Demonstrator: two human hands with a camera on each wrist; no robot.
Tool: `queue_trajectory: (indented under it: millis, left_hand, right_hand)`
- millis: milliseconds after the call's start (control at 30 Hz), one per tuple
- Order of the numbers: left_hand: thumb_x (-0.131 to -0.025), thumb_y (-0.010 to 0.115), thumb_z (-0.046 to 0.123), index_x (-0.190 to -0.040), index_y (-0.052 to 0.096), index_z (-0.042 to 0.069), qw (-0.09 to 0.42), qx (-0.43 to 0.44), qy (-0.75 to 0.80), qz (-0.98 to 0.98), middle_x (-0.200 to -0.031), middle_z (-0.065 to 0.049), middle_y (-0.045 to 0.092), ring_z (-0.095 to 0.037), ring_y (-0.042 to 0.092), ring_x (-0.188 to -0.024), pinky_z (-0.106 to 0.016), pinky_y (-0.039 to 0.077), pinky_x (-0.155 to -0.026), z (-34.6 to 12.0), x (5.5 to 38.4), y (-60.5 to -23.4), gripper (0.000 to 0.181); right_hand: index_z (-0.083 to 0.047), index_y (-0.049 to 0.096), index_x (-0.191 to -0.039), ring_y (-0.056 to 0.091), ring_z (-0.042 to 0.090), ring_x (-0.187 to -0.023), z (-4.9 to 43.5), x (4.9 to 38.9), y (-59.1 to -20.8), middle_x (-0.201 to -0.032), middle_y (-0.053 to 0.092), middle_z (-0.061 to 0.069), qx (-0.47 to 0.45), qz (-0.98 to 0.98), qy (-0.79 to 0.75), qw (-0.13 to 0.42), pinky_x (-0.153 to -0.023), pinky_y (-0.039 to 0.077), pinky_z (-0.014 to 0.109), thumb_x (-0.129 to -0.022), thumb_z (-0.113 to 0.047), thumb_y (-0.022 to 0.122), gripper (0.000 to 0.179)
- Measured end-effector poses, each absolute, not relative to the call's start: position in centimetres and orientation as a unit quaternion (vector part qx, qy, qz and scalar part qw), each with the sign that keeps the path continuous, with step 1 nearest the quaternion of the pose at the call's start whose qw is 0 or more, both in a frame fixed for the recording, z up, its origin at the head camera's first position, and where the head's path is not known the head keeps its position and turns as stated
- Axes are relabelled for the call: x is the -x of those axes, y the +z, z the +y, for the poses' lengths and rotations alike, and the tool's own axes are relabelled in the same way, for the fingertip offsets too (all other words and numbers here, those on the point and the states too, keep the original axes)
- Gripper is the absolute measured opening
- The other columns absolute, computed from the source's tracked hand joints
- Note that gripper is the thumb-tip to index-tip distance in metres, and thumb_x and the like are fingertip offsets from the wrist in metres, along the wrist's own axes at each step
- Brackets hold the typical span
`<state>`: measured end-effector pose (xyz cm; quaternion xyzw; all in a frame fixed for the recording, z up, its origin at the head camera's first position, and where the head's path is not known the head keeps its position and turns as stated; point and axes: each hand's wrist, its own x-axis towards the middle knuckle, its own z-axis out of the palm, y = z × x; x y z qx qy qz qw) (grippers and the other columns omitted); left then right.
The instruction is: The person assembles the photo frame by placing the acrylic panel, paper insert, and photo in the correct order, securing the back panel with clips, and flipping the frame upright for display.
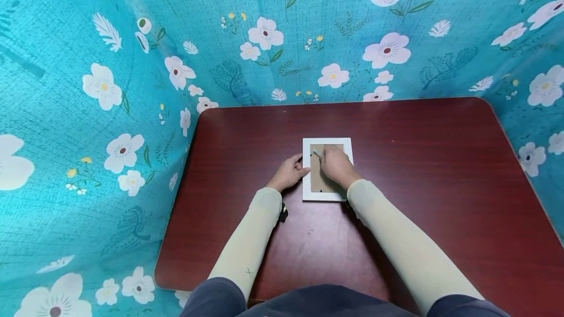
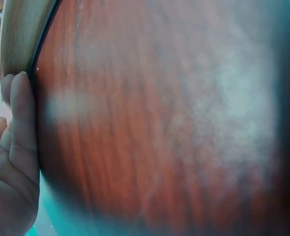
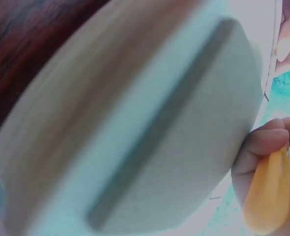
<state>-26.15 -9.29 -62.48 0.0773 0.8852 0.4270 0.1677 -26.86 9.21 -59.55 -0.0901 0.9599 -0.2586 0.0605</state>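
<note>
A white picture frame (image 1: pixel 327 196) lies back side up on the table, its brown backing board (image 1: pixel 320 180) showing with small black tabs at the edges. My left hand (image 1: pixel 288 172) holds the frame's left side, thumb towards the white rim and fingers along the outer edge. In the left wrist view, the fingers (image 2: pixel 23 123) press against the wood-coloured side. My right hand (image 1: pixel 338 164), over the backing board, grips a small tool with an orange handle (image 3: pixel 268 196). Its pale tip (image 1: pixel 316 153) points towards the board's upper left; the exact kind of tool cannot be told.
The dark red wooden table (image 1: pixel 246 136) has rounded corners. A turquoise flowered cloth (image 1: pixel 299 53) hangs behind it and at both sides. A black strap piece (image 1: pixel 283 213) shows at my left wrist.
</note>
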Motion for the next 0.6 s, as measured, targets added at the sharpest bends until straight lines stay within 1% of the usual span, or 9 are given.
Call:
queue_trajectory:
  millis: [167,300,467,600]
  left_hand:
    - [-0.092,0.069,0.026,-0.145,0.044,0.004,0.165,-0.081,0.434,0.882,-0.078,0.001,0.057,-0.010,0.051,-0.066,-0.024,0.043,-0.066,-9.4,26.2,-62.6,0.062]
    - [-0.092,0.070,0.025,-0.144,0.044,0.004,0.164,-0.080,0.442,0.879,-0.077,0.001,0.056,-0.010,0.050,-0.064,-0.024,0.042,-0.063,-9.6,26.3,-62.6,0.062]
    - [-0.092,0.070,0.027,-0.145,0.044,0.005,0.167,-0.075,0.438,0.880,-0.078,0.001,0.057,-0.010,0.051,-0.066,-0.025,0.043,-0.066,-9.6,26.2,-62.6,0.063]
    - [-0.091,0.070,0.026,-0.145,0.043,0.004,0.171,-0.071,0.442,0.877,-0.078,0.001,0.057,-0.010,0.051,-0.066,-0.025,0.043,-0.067,-9.4,26.1,-62.4,0.065]
  right_hand:
    - [-0.006,0.056,-0.086,0.053,0.028,-0.082,9.6,27.1,-59.6,-0.086,0.056,0.011,0.096,0.958,-0.265,0.050,-0.072,0.045,0.046,-0.098,-0.014,0.055,0.014]
    - [-0.006,0.056,-0.089,0.053,0.028,-0.083,10.0,26.9,-59.4,-0.090,0.054,0.011,0.112,0.953,-0.277,0.052,-0.074,0.044,0.046,-0.098,-0.016,0.056,0.014]
    - [-0.006,0.055,-0.099,0.052,0.030,-0.086,10.8,26.5,-59.0,-0.098,0.049,0.012,0.124,0.948,-0.288,0.058,-0.078,0.043,0.048,-0.096,-0.020,0.060,0.014]
    - [-0.005,0.057,-0.110,0.053,0.031,-0.088,11.8,26.2,-58.6,-0.104,0.047,0.013,0.138,0.947,-0.282,0.067,-0.080,0.044,0.049,-0.091,-0.012,0.060,0.021]
